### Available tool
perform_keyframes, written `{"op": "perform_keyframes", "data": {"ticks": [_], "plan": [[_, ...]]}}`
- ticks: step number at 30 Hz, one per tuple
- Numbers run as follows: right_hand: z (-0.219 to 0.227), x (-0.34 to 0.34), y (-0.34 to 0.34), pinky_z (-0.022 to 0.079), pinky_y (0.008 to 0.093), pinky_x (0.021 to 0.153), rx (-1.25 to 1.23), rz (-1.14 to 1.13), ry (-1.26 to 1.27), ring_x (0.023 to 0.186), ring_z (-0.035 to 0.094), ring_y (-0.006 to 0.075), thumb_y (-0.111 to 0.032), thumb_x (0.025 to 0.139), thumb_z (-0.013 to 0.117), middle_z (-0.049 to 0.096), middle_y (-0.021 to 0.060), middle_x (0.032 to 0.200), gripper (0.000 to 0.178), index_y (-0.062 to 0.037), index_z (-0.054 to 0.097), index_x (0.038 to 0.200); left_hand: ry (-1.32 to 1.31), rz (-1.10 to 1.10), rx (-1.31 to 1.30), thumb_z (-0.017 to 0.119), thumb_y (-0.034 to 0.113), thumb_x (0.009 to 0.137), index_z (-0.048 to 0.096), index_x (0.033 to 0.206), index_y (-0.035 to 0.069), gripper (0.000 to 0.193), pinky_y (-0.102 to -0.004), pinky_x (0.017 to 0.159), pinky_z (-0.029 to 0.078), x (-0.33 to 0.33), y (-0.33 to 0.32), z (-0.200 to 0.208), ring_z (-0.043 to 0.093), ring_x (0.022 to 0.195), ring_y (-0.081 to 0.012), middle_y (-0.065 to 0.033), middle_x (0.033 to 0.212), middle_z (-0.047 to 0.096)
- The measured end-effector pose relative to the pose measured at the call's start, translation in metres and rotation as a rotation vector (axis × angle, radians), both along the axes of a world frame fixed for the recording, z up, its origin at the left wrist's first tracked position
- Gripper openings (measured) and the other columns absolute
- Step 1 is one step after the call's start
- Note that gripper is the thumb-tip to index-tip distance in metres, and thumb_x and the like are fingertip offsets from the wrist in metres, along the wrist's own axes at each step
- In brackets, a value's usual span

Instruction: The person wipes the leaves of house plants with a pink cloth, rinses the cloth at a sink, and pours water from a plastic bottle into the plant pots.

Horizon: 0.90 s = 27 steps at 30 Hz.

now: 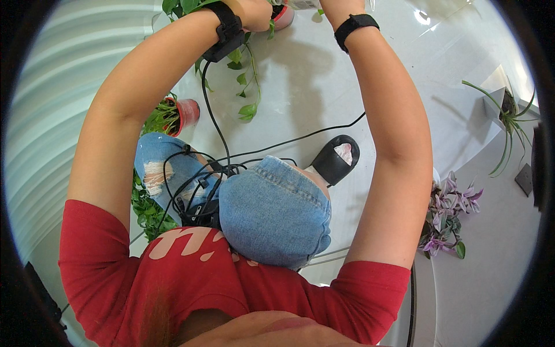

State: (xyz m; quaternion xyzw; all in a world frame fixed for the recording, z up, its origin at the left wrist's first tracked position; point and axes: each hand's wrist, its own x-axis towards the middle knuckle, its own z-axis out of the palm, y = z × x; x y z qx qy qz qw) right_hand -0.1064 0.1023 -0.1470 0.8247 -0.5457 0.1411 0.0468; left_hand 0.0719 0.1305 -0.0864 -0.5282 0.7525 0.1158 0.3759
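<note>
At the top edge, my left hand (pixel 252 14) reaches beside a leafy green plant with a trailing stem (pixel 247 110). A pinkish-red pot (pixel 284 18) stands right beside that hand. Its fingers are cut off by the frame, so its grip does not show. My right hand (pixel 342 8) is also at the top edge, with its fingers out of view. Between the two hands shows part of a clear, pale object (pixel 303 4), too cropped to name. Black straps circle both wrists.
A red pot (pixel 188 114) with a green plant stands left of my knees. More green leaves (pixel 149 211) lie below it. To the right are a purple-leaved plant (pixel 448 211) and a spider plant in a white pot (pixel 496 107). Black cables (pixel 214 110) run across my lap.
</note>
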Motion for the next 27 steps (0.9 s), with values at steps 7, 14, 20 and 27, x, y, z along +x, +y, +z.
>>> {"op": "perform_keyframes", "data": {"ticks": [7,14,20,27], "plan": [[-0.039,-0.01,0.019,0.047,0.05,0.074,0.175,-0.064,-0.178,0.097,0.059,0.0265,-0.018,0.067,0.079,0.063,0.0032,0.099,0.046,-0.0142,0.056,0.107,0.042,-0.089,-0.114,0.049,0.017,0.085,0.059,0.091,-0.003,0.023,-0.0435,0.071,0.052,0.004,0.008,-0.008,0.064,0.08,-0.035,-0.0202,0.094,0.061],[-0.062,-0.033,0.05,0.047,0.0482,0.081,0.492,-0.059,-0.264,0.102,0.058,0.0293,-0.024,0.063,0.083,0.062,0.0065,0.106,0.057,-0.013,0.054,0.11,0.711,-0.19,-0.076,0.057,0.005,0.076,0.053,0.108,0.003,0.032,-0.0411,0.083,0.048,-0.041,0.057,0.006,0.058,0.098,-0.035,-0.0152,0.109,0.056],[-0.078,-0.059,0.081,0.047,0.0383,0.088,0.49,0.026,-0.641,0.104,0.057,0.0343,-0.018,0.06,0.085,0.06,0.0158,0.112,0.07,-0.0033,0.051,0.119,0.964,-0.276,-0.008,0.061,0.017,0.077,0.056,0.099,0.009,0.024,-0.0397,0.062,0.053,-0.054,0.114,0.087,0.064,0.077,-0.0283,-0.0051,0.103,0.06],[-0.074,-0.051,0.131,0.048,0.0347,0.089,0.574,-0.066,-0.817,0.1,0.062,0.0239,-0.01,0.065,0.083,0.059,0.0146,0.116,0.077,-0.0002,0.042,0.129,1.151,-0.118,-0.173,0.062,0.019,0.078,0.057,0.101,0.01,0.025,-0.0373,0.056,0.049,0.047,0.178,0.151,0.06,0.072,-0.0248,-0.0064,0.086,0.054]]}}
